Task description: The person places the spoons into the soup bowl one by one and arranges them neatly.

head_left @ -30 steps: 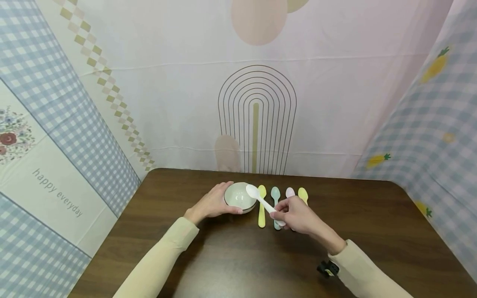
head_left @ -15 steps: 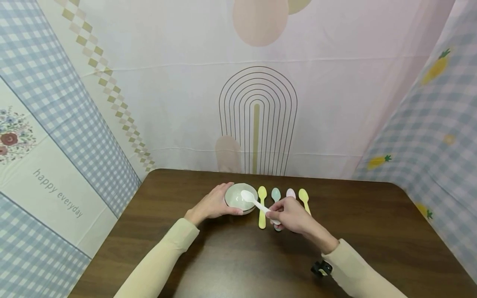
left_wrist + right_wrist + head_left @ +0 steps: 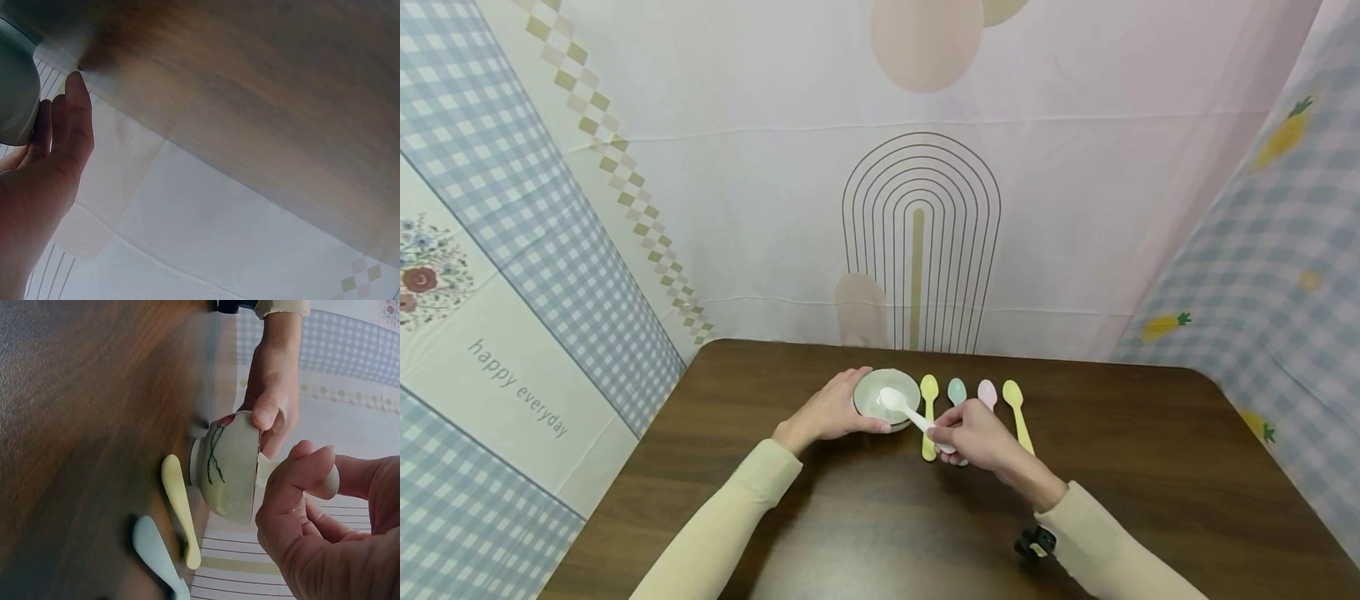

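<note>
My left hand (image 3: pixel 833 410) holds a pale ceramic bowl (image 3: pixel 869 393) from its left side, thumb at the front near the rim and fingers along the far side. The bowl stands upright on the table, and its outer wall (image 3: pixel 236 472) bears a painted flower in the right wrist view. Between thumb and fingers, my right hand (image 3: pixel 977 433) pinches a white spoon (image 3: pixel 914 418) by the handle. The spoon slants leftward, its head over or inside the bowl's opening; whether it touches the inside I cannot tell. In the left wrist view, only part of the bowl (image 3: pixel 15 87) shows beside the fingers.
Right of the bowl, spoons lie in a row: a yellow spoon (image 3: pixel 929 388), a mint spoon (image 3: pixel 957 390), a pink spoon (image 3: pixel 987 392) and another yellow spoon (image 3: pixel 1018 412). My right hand partly covers some handles. A patterned cloth (image 3: pixel 760 208) hangs behind the brown table (image 3: pixel 865 533).
My right hand has moved left with the white spoon, bringing its head from the bowl's right rim to over the middle. The left hand and bowl stay in place.
</note>
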Action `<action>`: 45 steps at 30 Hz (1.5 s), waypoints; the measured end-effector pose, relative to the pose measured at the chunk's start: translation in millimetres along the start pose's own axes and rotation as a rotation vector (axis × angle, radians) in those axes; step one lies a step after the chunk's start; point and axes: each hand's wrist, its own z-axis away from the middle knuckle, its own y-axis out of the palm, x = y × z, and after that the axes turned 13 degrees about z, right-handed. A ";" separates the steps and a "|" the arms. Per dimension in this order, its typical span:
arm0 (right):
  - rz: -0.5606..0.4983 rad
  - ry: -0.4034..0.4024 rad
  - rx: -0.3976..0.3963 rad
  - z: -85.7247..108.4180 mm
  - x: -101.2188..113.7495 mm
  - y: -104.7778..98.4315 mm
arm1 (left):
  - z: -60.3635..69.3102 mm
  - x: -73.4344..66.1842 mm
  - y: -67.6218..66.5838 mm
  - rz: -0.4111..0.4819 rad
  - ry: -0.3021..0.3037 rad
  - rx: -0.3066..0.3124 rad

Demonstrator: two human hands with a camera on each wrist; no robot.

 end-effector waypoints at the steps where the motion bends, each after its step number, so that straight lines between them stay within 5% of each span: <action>1: -0.005 0.005 -0.002 -0.3 0.0 1.4 | -0.1 0.1 -0.1 0.001 -0.001 0.002; 33: -0.233 0.165 -0.120 -11.0 6.1 37.2 | 1.7 0.8 -0.4 0.012 0.016 0.001; 45: -0.232 0.166 -0.086 -10.4 11.7 44.2 | 1.9 -0.1 -0.1 0.016 0.009 0.001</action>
